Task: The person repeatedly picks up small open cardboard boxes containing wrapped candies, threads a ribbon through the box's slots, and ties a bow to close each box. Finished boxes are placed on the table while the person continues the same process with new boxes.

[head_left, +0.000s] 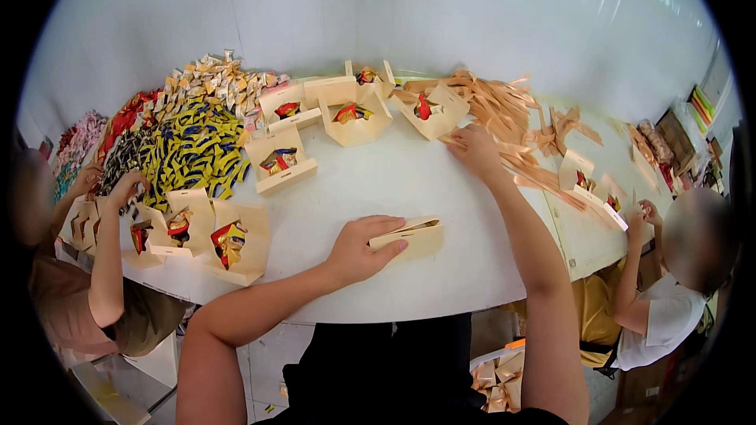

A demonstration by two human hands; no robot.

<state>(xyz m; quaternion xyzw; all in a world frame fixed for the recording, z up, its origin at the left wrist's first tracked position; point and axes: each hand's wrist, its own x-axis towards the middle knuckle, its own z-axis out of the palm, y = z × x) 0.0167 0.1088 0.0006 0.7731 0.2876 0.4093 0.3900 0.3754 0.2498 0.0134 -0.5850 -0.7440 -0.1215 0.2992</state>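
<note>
My left hand point(366, 250) is closed around a small cream cardboard box point(424, 242) near the table's front edge. The box's flaps are folded over, leaving a narrow gap at the top, and its contents are hidden. Farther off to the right, my right hand point(476, 149) pinches the end of a peach-orange ribbon point(516, 159) at the edge of a heap of such strips. Just beyond that hand stands an unfolded cream box point(441, 116) with red and gold wrapped sweets in it.
Several unfolded boxes point(353, 127) with sweets stand at the back, more point(244, 228) at the left. Yellow-and-dark wrapped sweets point(197, 145) form a big pile. Co-workers sit left point(75, 291) and right point(665, 315). A bin of packed boxes point(504, 374) stands below the table.
</note>
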